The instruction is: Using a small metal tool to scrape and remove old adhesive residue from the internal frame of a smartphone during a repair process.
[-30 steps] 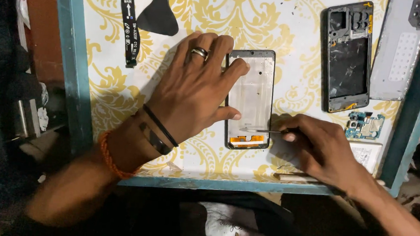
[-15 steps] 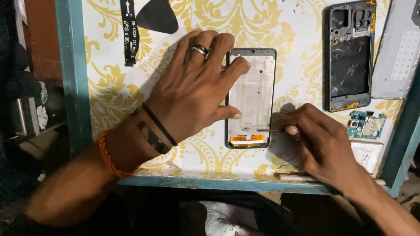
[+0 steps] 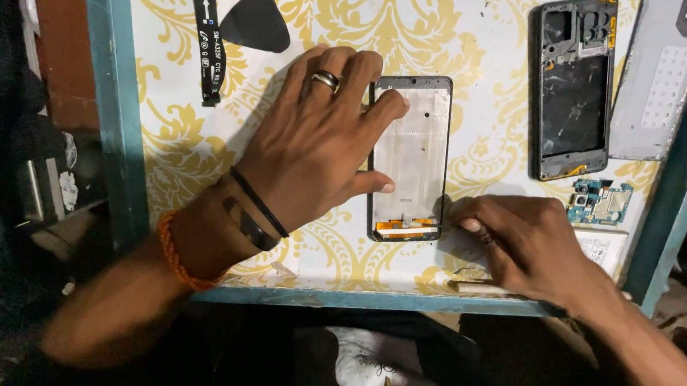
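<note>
At far left, a teal rim edging a white surface with a yellow pattern. Near the top left, a black flex strip lying flat, and just beside it to the right a dark pick-shaped piece, cut off by the top edge. Below these, the left hand, spread flat with fingers apart, a ring on one finger, dark bands and an orange cord at the wrist; fingertips and thumb pressing on the left edge of the phone frame, gripping nothing. Frame lying flat and upright near the middle of the surface, pale inside, with an orange strip along its bottom end. Right of its lower corner, the right hand, fingers curled together and pinched on a thin tool, tip touching the frame's bottom right corner; tool too small to tell its kind. Further right, well apart, a second phone body, dark and opened, lying upright. Just below it, a small blue circuit board. At far right, a grey back cover, partly over the rim.
</note>
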